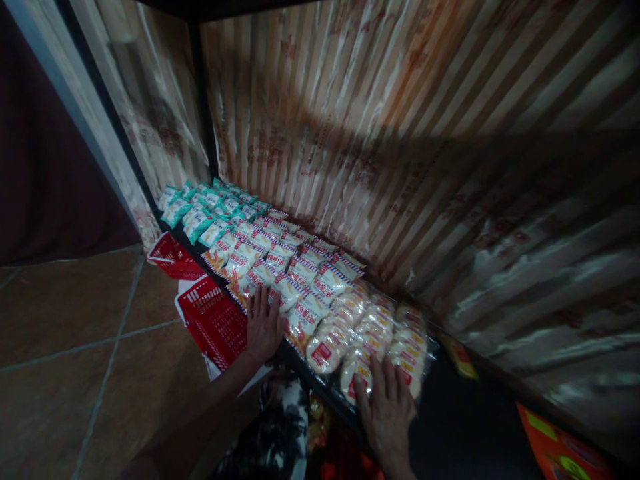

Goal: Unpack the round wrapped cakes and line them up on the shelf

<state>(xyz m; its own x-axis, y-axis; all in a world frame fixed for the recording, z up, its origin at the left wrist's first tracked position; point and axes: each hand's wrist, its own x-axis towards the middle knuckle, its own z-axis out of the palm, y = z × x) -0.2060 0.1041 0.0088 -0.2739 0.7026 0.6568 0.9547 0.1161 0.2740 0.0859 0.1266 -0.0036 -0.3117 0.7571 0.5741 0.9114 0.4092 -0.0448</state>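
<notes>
My left hand (pixel 265 325) lies with its fingers stretched out at the front edge of the red-and-white snack bags (pixel 301 272), touching the front row. Spread over the front of the clear packs of round white crackers (pixel 370 333) is my right hand (pixel 387 407), its fingers apart. Neither hand is wrapped round a pack. The cracker packs lie in overlapping rows beside the red-and-white bags. Farther left, teal snack bags (pixel 197 220) stand in several rows on the same black shelf (pixel 450 427).
Red plastic baskets (pixel 215 320) sit on the tiled floor (pixel 65 373) to the left, below the shelf. A corrugated, crumpled sheet (pixel 380 133) backs the shelf. An orange package (pixel 555 447) lies at the right, and a small yellow-and-red packet (pixel 461 360) lies against the back.
</notes>
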